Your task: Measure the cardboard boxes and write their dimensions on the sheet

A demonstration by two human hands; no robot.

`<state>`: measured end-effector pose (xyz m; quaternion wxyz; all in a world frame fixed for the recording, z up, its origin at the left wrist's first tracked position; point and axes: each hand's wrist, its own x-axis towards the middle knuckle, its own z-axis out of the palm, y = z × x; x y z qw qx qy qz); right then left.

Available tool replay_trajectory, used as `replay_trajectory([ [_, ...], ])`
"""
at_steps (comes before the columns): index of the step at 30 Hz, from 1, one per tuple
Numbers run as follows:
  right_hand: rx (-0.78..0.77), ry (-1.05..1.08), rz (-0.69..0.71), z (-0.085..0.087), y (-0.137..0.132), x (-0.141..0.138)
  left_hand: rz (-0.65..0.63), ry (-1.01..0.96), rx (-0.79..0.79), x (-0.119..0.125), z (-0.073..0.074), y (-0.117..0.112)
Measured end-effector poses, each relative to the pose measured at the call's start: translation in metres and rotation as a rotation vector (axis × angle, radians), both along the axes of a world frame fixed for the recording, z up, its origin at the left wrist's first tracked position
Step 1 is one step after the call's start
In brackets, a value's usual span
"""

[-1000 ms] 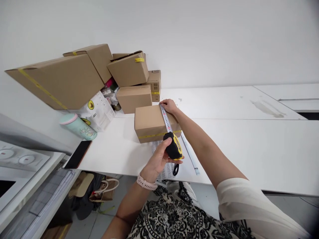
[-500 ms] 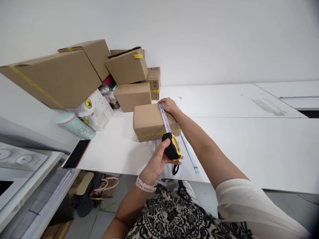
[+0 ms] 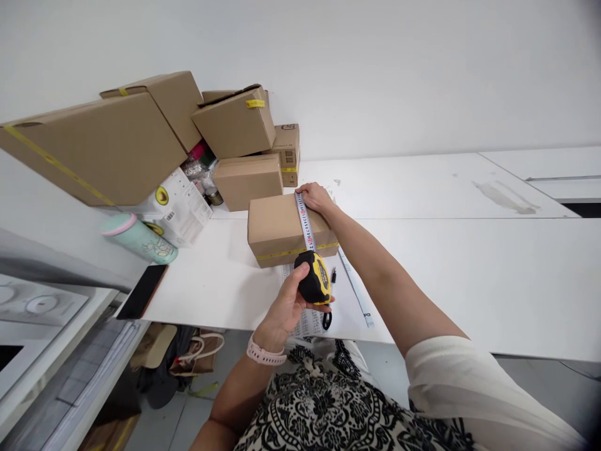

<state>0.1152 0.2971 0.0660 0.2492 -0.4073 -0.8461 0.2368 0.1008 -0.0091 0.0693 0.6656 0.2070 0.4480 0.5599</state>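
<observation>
A small cardboard box (image 3: pixel 275 228) with a yellow tape band lies on the white table (image 3: pixel 446 263). My left hand (image 3: pixel 286 304) is closed round a yellow and black tape measure (image 3: pixel 314 285) at the box's near edge. Its white blade (image 3: pixel 303 222) runs across the box top. My right hand (image 3: pixel 315 197) pinches the blade's end down at the far edge of the box. A printed sheet (image 3: pixel 312 319) lies under the tape measure.
Several cardboard boxes (image 3: pixel 235 125) are piled at the back left, with a white avocado-printed package (image 3: pixel 176 207) and a mint bottle (image 3: pixel 138 238). A dark phone (image 3: pixel 141 299) lies at the table's left edge. A ruler (image 3: pixel 357 291) rests beside the sheet. Bags (image 3: pixel 188 357) sit underneath.
The view has shifted slightly, so everything sits a little lower-left. My left hand drew the tape measure a bit closer to the box. The right hand stays on the blade's end.
</observation>
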Motion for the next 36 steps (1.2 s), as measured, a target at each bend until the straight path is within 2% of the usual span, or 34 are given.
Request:
replay_trajectory([
  [15, -0.002, -0.006, -0.006, -0.003, 0.001, -0.002, 0.042, 0.026, -0.017, 0.002, 0.008, -0.003],
  [19, -0.128, 0.19, 0.064, 0.006, 0.003, 0.001, 0.007, 0.055, 0.025, -0.006, 0.002, -0.003],
  [21, -0.199, 0.371, 0.089, 0.011, 0.003, 0.015, -0.008, 0.105, 0.095, -0.015, -0.004, -0.011],
  [23, -0.226, 0.543, 0.066, 0.01, -0.003, 0.041, 0.013, 0.159, 0.198, -0.028, -0.009, -0.025],
  [25, -0.201, 0.666, -0.032, -0.002, -0.015, 0.074, 0.076, 0.202, 0.294, -0.045, -0.015, -0.041],
  [27, -0.222, 0.741, -0.204, -0.023, -0.034, 0.107, 0.208, 0.251, 0.353, -0.065, -0.021, -0.053],
  [28, -0.264, 0.75, -0.276, -0.036, -0.045, 0.121, 0.286, 0.277, 0.368, -0.075, -0.025, -0.056],
  [30, -0.389, 0.699, -0.325, -0.061, -0.068, 0.141, 0.435, 0.318, 0.372, -0.095, -0.034, -0.055],
  [33, -0.529, 0.621, -0.214, -0.085, -0.095, 0.15, 0.519, 0.308, 0.328, -0.116, -0.049, -0.039],
  [36, -0.584, 0.58, -0.021, -0.083, -0.11, 0.146, 0.478, 0.251, 0.298, -0.128, -0.054, -0.022],
])
